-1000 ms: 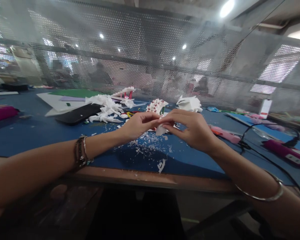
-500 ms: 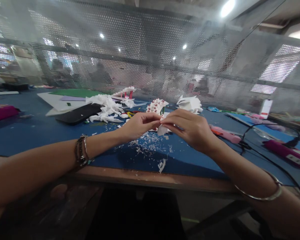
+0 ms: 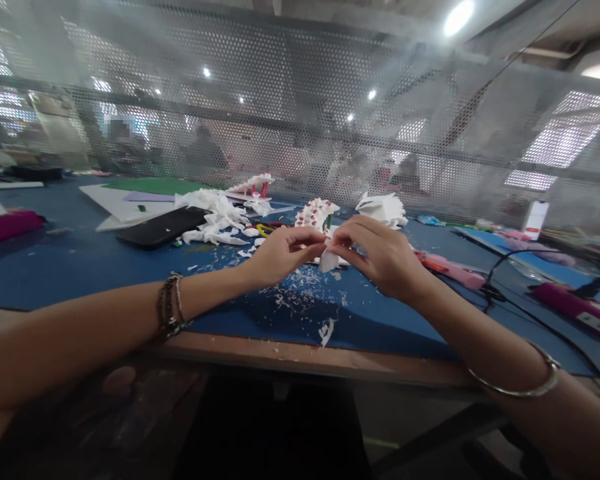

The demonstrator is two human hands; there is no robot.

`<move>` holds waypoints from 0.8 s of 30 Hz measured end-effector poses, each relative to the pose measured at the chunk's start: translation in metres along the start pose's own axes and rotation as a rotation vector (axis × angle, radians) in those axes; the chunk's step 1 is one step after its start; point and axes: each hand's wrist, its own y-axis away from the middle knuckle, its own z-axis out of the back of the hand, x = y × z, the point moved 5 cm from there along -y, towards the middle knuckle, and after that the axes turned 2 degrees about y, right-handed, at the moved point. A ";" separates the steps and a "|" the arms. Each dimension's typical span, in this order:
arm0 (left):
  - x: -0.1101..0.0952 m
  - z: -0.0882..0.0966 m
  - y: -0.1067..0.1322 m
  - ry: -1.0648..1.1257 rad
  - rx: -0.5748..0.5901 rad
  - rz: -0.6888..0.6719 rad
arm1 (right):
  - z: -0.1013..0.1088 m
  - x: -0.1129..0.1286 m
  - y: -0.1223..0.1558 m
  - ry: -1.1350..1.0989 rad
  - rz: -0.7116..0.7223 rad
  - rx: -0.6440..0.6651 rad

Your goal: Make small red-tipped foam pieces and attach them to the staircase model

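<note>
Paper (image 3: 329,262) is pinched in the grip of my left hand (image 3: 281,256) and right hand (image 3: 384,255); shreds (image 3: 300,293) litter the worktop (image 3: 75,260), but I judge this piece unfinished.

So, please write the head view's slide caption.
Left hand and right hand meet at a white paper-like piece above white shreds on a blue tabletop.

At twelve o'clock, a paper piece (image 3: 329,261) is hanging between left hand (image 3: 281,257) and right hand (image 3: 380,257) above shreds (image 3: 303,291) on a table (image 3: 80,267); crumpled paper (image 3: 219,212) is lying at eleven, a power strip (image 3: 570,305) at two, a mesh partition (image 3: 230,67) standing beyond.
</note>
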 end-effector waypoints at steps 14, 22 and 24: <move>-0.009 0.002 0.002 -0.120 -0.055 -0.090 | 0.008 -0.002 -0.001 -0.115 -0.112 -0.140; -0.010 0.004 0.001 -0.135 -0.063 -0.116 | 0.007 -0.007 -0.001 -0.265 -0.226 -0.162; -0.012 0.004 0.000 -0.147 -0.061 -0.147 | 0.007 -0.008 0.000 -0.293 -0.259 -0.176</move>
